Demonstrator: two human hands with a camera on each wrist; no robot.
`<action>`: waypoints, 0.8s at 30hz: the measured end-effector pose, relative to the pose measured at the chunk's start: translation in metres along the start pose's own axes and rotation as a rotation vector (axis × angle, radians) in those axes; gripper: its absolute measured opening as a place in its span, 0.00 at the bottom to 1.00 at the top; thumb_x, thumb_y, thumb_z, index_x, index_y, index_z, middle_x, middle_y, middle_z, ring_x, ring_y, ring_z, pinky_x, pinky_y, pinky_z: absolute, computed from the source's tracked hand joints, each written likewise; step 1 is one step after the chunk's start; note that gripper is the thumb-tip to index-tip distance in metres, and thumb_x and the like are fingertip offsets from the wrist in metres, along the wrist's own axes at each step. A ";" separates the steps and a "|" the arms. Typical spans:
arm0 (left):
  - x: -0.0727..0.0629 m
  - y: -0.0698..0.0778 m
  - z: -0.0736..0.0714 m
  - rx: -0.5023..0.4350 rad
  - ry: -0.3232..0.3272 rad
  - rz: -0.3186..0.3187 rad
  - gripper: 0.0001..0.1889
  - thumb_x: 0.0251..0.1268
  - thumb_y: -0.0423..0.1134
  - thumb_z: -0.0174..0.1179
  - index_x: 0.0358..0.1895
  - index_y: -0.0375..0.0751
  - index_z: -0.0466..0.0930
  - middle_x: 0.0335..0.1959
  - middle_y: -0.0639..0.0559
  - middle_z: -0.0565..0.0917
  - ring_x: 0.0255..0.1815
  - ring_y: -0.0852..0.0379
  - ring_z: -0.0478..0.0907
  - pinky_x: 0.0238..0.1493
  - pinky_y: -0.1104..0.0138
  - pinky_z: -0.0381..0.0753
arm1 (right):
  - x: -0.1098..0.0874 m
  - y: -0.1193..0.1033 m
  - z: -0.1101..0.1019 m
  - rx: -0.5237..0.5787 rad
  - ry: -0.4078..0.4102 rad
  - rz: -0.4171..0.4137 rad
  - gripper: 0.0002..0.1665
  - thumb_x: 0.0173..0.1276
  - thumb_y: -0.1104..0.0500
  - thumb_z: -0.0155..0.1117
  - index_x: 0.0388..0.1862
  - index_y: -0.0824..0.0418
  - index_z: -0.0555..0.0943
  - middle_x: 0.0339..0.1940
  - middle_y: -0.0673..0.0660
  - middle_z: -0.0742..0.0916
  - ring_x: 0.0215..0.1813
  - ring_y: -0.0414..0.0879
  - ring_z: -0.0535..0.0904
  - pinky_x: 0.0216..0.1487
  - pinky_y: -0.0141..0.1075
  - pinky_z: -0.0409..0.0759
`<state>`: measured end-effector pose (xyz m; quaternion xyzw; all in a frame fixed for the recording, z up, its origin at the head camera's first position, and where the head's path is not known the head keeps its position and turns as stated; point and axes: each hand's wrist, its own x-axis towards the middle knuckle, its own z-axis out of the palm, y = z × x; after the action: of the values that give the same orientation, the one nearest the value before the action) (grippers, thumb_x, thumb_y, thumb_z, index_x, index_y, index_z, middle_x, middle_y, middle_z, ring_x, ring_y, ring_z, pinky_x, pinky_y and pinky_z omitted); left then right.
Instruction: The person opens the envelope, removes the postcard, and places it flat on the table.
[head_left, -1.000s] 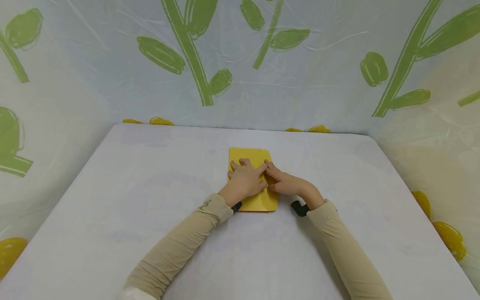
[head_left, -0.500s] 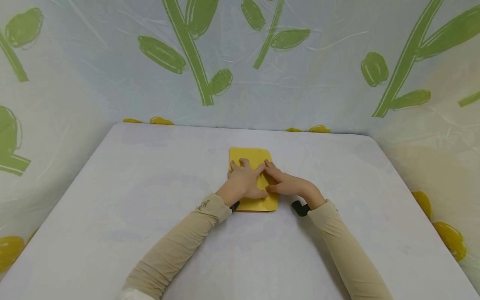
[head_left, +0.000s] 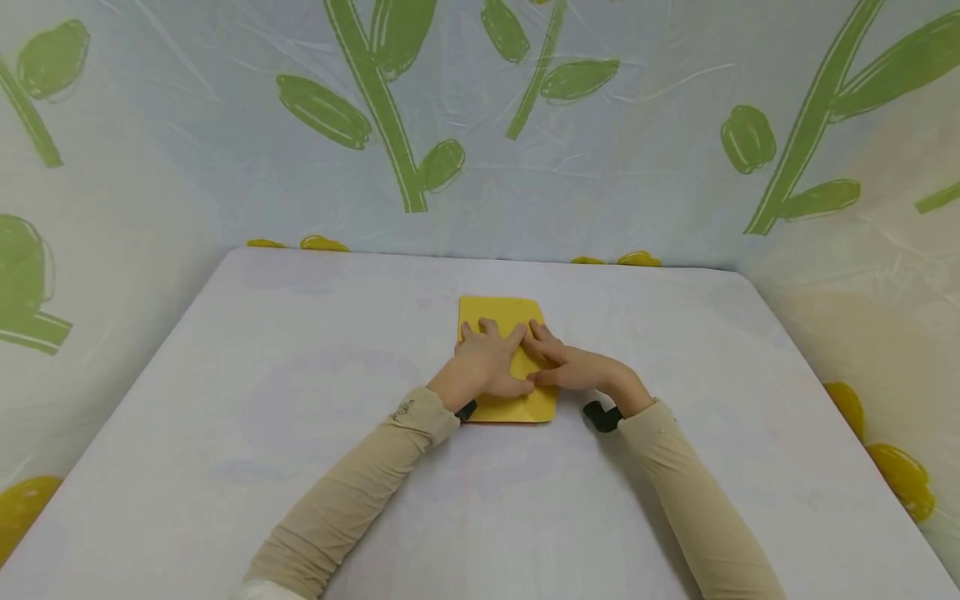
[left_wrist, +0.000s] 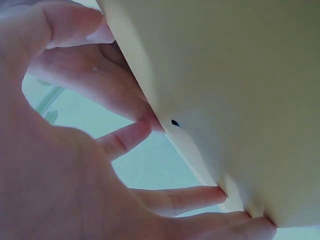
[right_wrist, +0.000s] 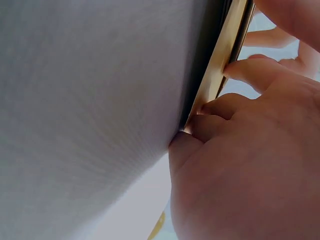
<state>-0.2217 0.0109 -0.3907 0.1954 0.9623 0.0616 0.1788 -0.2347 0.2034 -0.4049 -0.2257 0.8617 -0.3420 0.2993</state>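
A flat yellow paper piece (head_left: 491, 308) that looks like an envelope lies on the white table, upper middle of the head view. My left hand (head_left: 483, 367) spreads over it, fingers apart, fingertips pressing its surface. From the right side, my right hand (head_left: 573, 367) touches the envelope with its fingertips, its thumb close to my left thumb. In the left wrist view the envelope (left_wrist: 230, 100) fills the right half, and a small dark spot shows near its edge. The right wrist view has my right fingertips along the envelope's thin edge (right_wrist: 217, 65), low against the table.
The white table (head_left: 315, 467) extends around the envelope on all sides. Behind it and at both sides hangs a pale sheet (head_left: 600, 192) printed with green leaves. A black strap piece (head_left: 602, 417) shows under my right wrist.
My left hand has slid slightly down and left on the envelope, its index finger drawing back a little from my right fingertips. My right hand stays nearly still.
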 end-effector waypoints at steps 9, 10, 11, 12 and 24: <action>-0.005 0.004 0.006 0.035 -0.029 -0.040 0.56 0.54 0.77 0.55 0.81 0.60 0.40 0.77 0.24 0.43 0.73 0.18 0.41 0.69 0.41 0.61 | -0.002 -0.004 0.001 0.011 -0.003 0.020 0.45 0.75 0.55 0.58 0.82 0.52 0.46 0.82 0.52 0.35 0.80 0.52 0.25 0.75 0.60 0.32; -0.005 0.005 0.006 0.040 -0.037 -0.048 0.55 0.54 0.77 0.54 0.81 0.61 0.40 0.77 0.24 0.41 0.74 0.19 0.39 0.69 0.41 0.60 | -0.002 -0.004 0.000 0.015 -0.004 0.015 0.45 0.75 0.56 0.58 0.82 0.52 0.45 0.82 0.53 0.35 0.80 0.53 0.25 0.74 0.61 0.32; -0.006 0.006 0.007 0.043 -0.049 -0.057 0.55 0.54 0.78 0.53 0.81 0.62 0.39 0.77 0.24 0.39 0.74 0.19 0.38 0.70 0.40 0.58 | -0.002 -0.004 0.000 0.018 -0.004 0.011 0.46 0.75 0.56 0.58 0.82 0.53 0.44 0.82 0.53 0.35 0.80 0.53 0.25 0.74 0.61 0.31; -0.007 0.007 0.008 0.045 -0.062 -0.065 0.55 0.54 0.78 0.52 0.81 0.62 0.38 0.77 0.25 0.38 0.74 0.19 0.36 0.71 0.40 0.56 | -0.002 -0.004 0.000 0.017 -0.005 0.005 0.47 0.75 0.57 0.58 0.82 0.54 0.43 0.82 0.54 0.35 0.80 0.54 0.24 0.74 0.61 0.31; -0.009 0.018 0.014 0.025 -0.110 -0.087 0.50 0.59 0.75 0.50 0.81 0.65 0.38 0.79 0.35 0.27 0.72 0.18 0.28 0.68 0.31 0.48 | -0.001 -0.004 0.002 0.019 -0.004 -0.016 0.52 0.73 0.57 0.60 0.82 0.61 0.38 0.81 0.57 0.34 0.79 0.56 0.23 0.74 0.61 0.29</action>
<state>-0.2024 0.0239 -0.3971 0.1588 0.9593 0.0311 0.2316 -0.2318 0.2002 -0.4028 -0.2304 0.8559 -0.3523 0.3003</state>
